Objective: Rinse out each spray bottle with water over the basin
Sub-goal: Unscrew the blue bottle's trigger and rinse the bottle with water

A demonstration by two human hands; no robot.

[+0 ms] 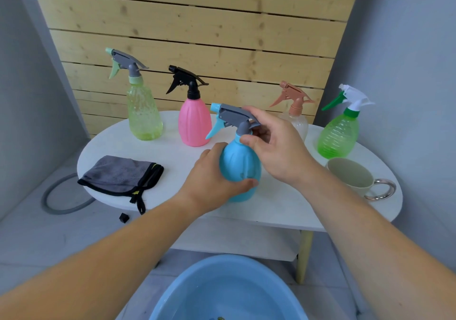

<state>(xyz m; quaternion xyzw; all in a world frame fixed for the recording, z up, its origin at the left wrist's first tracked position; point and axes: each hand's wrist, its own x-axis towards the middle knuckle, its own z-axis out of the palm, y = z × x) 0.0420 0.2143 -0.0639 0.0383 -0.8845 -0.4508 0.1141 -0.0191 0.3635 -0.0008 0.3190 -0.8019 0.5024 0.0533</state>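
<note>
A blue spray bottle [240,164] with a grey and light-blue trigger head stands upright on the white oval table [283,206]. My left hand [212,179] grips its body from the left. My right hand [274,139] holds the collar just under the trigger head with thumb and fingers. Behind stand a yellow-green bottle [143,112], a pink bottle [194,122] with a black head, a clear bottle [297,120] with a tan head, partly hidden by my right hand, and a green bottle [338,134]. A blue basin [182,292] holding some water sits on the floor below.
A folded grey cloth [121,174] with black trim lies on the table's left side. A beige cup [355,179] with a shiny handle lies on its side at the right. A grey hose ring [64,196] and a small black cube [124,217] are on the floor.
</note>
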